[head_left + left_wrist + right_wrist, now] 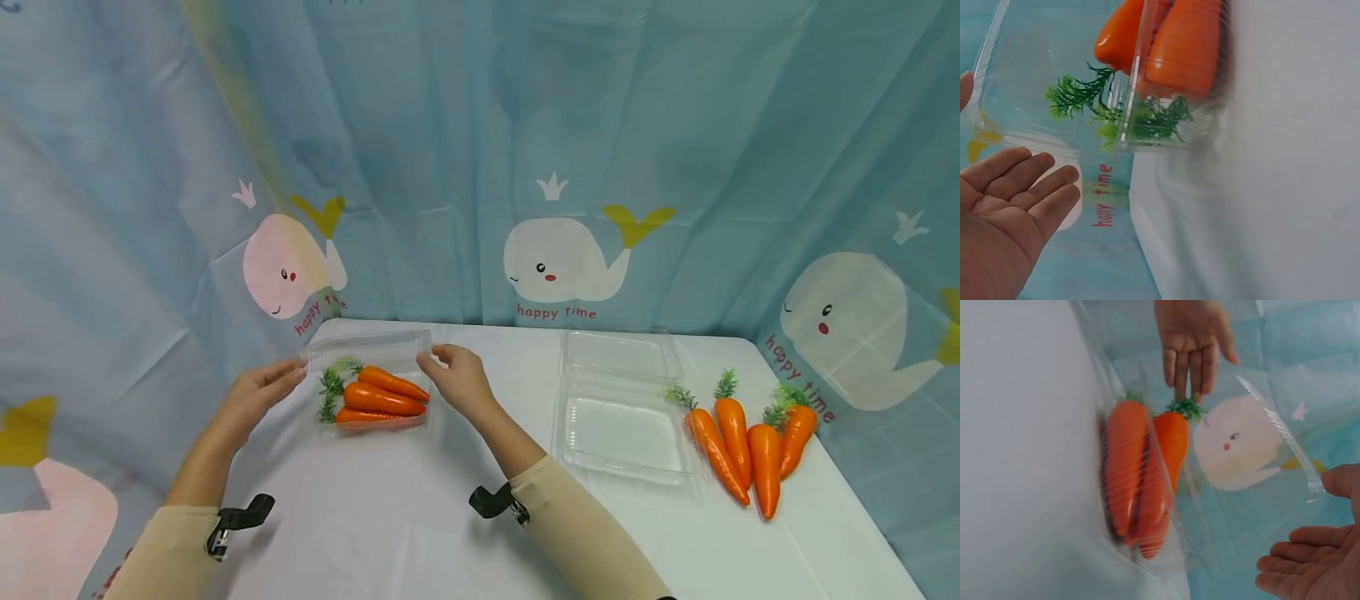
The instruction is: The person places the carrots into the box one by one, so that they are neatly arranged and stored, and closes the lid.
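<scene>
On the left of the table, a clear plastic box (382,425) with a raised hinged lid (367,343) holds three orange toy carrots (386,398) with green tops pointing left. The left hand (262,392) is at the lid's left edge. Its fingers (1054,187) are straight beside the clear plastic, with the thumb partly out of frame. At the lid's right corner is the right hand (459,379); in the right wrist view its thumb (1338,481) touches the corner, and its fingers (1304,556) are extended, apart from the thumb.
A second clear box (626,433) lies with its lid laid back on the right half of the white table (420,533). Several loose carrots (765,458) lie beside it near the right edge. A blue whale-print curtain (450,150) hangs behind the table and along both sides.
</scene>
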The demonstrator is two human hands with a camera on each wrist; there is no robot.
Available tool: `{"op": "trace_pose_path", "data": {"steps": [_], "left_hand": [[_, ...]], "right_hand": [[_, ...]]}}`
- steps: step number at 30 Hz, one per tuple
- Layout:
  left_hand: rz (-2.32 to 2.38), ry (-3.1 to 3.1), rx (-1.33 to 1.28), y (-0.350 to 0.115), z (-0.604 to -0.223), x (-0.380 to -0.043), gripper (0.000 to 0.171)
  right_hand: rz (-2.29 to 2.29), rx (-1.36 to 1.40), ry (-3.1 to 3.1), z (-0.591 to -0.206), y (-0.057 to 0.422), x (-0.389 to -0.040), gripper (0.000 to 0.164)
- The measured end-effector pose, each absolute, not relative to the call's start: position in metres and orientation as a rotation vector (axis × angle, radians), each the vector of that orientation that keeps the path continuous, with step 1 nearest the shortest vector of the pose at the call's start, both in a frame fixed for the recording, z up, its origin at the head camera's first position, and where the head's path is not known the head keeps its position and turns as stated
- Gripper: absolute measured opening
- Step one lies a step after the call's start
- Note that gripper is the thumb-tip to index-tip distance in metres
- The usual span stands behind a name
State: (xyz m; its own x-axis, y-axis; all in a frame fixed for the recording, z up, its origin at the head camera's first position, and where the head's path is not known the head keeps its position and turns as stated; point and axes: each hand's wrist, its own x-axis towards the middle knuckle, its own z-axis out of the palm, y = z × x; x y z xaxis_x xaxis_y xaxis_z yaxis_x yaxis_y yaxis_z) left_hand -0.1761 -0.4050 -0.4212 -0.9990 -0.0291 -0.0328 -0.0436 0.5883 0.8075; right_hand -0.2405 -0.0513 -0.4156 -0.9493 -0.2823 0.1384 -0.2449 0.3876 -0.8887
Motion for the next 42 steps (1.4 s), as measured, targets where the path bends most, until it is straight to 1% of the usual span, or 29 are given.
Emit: {"op": "trace_pose_path", "data": {"steps": [11, 16, 21, 26, 33, 42], "left_hand": [[1.334, 2.862, -0.035, -0.406, -0.442, -0.168, 0.069], [1.284, 2.881, -0.001, -0.41, -0.453, -0.165, 0.073], [1.244, 2.889, -0.025, -0.409, -0.458, -0.163, 0.077], [1.201, 2.911, -0.028, -0.407, -0.463, -0.161, 0.075], [1.26, 2.875, -0.02, -0.405, -0.472, -0.159, 0.078], [1.345, 2.848, -0.023, -0.398, -0.48, -0.155, 0.08]], "right_hand": [[-1.59, -0.578, 2.583, -0.437, -0.051, -0.237, 0.051], [-1.556, -0.601, 2.586, -0.446, -0.051, -0.233, 0.052], [-1.542, -0.625, 2.597, -0.452, -0.052, -0.23, 0.051], [-1.548, -0.636, 2.605, -0.457, -0.053, -0.229, 0.051], [-1.588, -0.602, 2.57, -0.468, -0.053, -0.227, 0.054], [-1.572, -0.635, 2.614, -0.479, -0.053, -0.228, 0.055]]}}
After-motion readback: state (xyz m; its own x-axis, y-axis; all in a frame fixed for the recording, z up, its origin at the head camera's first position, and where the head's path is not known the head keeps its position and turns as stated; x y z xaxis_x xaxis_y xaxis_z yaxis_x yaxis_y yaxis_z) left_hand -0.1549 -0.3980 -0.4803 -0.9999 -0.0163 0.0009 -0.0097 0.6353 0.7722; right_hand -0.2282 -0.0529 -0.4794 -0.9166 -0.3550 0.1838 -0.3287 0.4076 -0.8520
